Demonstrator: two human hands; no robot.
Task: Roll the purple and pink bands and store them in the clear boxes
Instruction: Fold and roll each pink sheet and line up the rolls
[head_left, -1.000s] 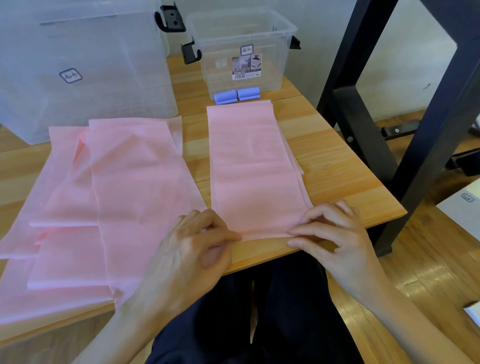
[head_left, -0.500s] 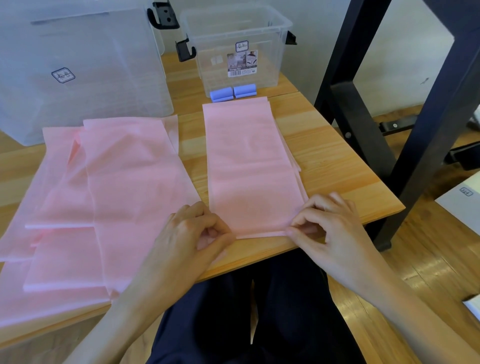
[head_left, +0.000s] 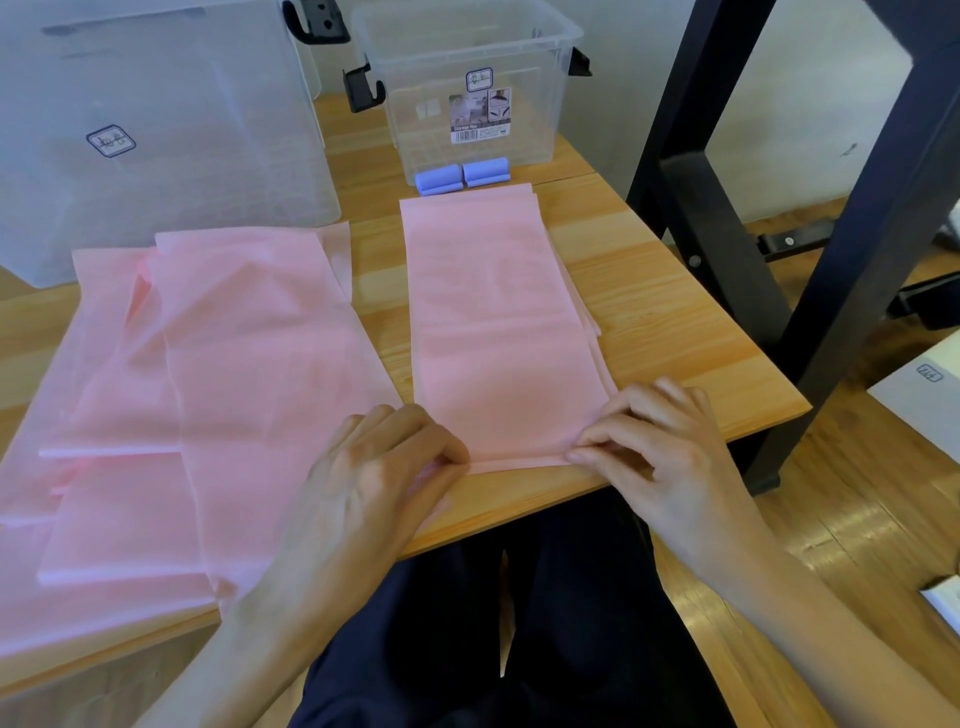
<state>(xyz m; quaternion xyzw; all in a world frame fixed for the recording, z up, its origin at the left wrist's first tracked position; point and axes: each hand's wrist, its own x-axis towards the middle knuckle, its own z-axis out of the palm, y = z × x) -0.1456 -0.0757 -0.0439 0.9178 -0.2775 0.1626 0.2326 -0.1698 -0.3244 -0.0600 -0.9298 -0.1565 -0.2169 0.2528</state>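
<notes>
While pinching the near edge of the folded pink band (head_left: 504, 332), left hand (head_left: 384, 467) and right hand (head_left: 654, 457) both curled on its two near corners, just starting the first turn by the look of it. Lying flat lengthwise toward the far side, not yet rolled. Left of it, a loose pile of pink bands (head_left: 208, 389), all unrolled. Beyond its far end, two rolled purple bands (head_left: 462, 175) against the small clear box (head_left: 467, 67), seemingly not inside. Large clear box (head_left: 156, 130) far left. Most of the task left. Wooden counter (head_left: 649, 291); black frame (head_left: 727, 208) and wood floor right.
</notes>
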